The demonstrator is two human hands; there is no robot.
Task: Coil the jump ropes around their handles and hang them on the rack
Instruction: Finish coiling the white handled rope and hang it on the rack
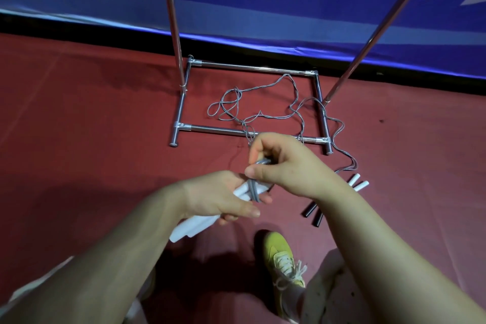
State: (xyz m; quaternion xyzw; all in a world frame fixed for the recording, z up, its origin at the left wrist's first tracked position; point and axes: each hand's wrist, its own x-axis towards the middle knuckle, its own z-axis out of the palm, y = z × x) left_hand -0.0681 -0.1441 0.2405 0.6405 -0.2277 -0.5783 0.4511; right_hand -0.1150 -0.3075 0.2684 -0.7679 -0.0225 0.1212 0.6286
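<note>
Now, left hand [223, 198] fingers curled round white handles [194, 226]; right hand [284, 166] pinching grey rope [253, 189] just above them

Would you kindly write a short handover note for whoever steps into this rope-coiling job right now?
Left hand grips the white handles of one rope.
Right hand pinches that grey cord, a few turns wrapped round the handles.
Most of the cord lies loose inside the rack base.
A second rope's handles lie on the floor, uncoiled.
Left: finish wrapping, coil the second, hang both.

rack [252, 131] uprights cut off above, second handles [311, 210] half hidden behind forearm
</note>
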